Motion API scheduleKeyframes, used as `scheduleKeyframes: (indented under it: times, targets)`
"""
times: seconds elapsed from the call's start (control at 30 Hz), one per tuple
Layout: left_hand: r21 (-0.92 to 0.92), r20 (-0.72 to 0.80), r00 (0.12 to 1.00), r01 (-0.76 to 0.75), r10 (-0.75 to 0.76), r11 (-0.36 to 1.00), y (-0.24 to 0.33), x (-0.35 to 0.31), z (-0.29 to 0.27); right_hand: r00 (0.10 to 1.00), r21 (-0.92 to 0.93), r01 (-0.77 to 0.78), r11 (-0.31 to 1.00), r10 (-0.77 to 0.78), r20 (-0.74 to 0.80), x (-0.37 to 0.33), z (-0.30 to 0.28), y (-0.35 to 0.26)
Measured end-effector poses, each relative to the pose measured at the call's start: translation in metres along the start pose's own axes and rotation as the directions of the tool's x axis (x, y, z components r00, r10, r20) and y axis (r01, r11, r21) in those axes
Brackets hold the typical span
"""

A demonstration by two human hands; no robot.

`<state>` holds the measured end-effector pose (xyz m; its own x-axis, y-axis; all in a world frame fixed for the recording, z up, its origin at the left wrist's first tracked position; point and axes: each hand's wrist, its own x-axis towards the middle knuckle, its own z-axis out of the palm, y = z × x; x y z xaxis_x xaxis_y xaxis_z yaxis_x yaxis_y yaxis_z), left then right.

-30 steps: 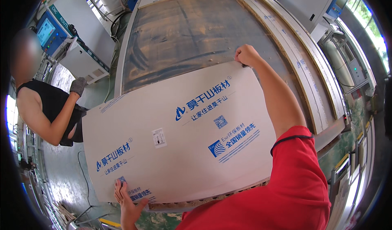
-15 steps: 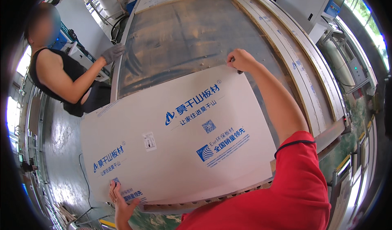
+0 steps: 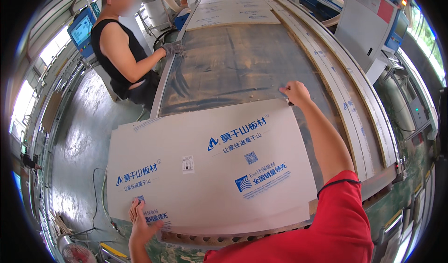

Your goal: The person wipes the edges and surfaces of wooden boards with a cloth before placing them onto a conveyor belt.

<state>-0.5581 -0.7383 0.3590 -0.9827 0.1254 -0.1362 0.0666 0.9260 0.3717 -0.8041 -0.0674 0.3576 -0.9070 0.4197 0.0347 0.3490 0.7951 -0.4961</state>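
A large white panel (image 3: 200, 179) with blue print and a small label lies across the near end of a dark-topped machine bed (image 3: 228, 62). Over its near left part, my left hand (image 3: 142, 223) rests with the fingers stretched and the thumb apart, holding nothing. At the panel's far right corner is my right hand (image 3: 297, 94), its fingers curled around a small dark tool (image 3: 290, 103). Only a bit of that tool shows below the hand, so its kind is unclear. My right arm reaches out along the panel's right side.
A person in a black top (image 3: 123, 53) stands at the bed's left side, a gloved hand (image 3: 174, 49) by its edge. Long white strips (image 3: 336, 81) run along the right. Another white panel (image 3: 233, 13) lies farther up. A grey cabinet (image 3: 361, 25) stands at right.
The view has shifted, so the bed and the person appear lower and farther right. My right hand stays by the panel's far right corner; my left hand remains on the near left part.
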Motion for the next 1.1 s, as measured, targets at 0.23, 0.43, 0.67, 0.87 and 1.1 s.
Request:
scheduleKeyframes:
  times: [0.23,0.43,0.67,0.87,1.1]
  targets:
    - [0.012,-0.023,0.998,-0.054,0.055,0.998,0.003,-0.006,-0.007,0.980,0.278,0.195,0.941,-0.173,-0.102,-0.045,-0.023,0.005]
    - [-0.171,-0.158,0.986,-0.079,0.052,0.982,-0.015,-0.006,-0.014,0.955,0.333,0.221,0.917,-0.273,0.116,-0.169,-0.026,-0.009]
    - [-0.200,-0.434,0.874,0.143,-0.219,0.969,-0.108,0.040,-0.046,0.993,0.206,0.112,0.972,-0.116,0.004,-0.248,-0.007,0.033]
    - [-0.484,-0.174,0.836,0.387,-0.520,0.785,-0.227,0.124,-0.059,0.984,0.205,-0.174,0.963,0.164,0.062,-0.265,0.001,0.027]
    - [-0.550,0.055,0.902,0.385,-0.427,0.741,-0.230,0.170,-0.045,0.932,0.193,-0.352,0.916,0.362,-0.020,-0.268,0.007,0.012]
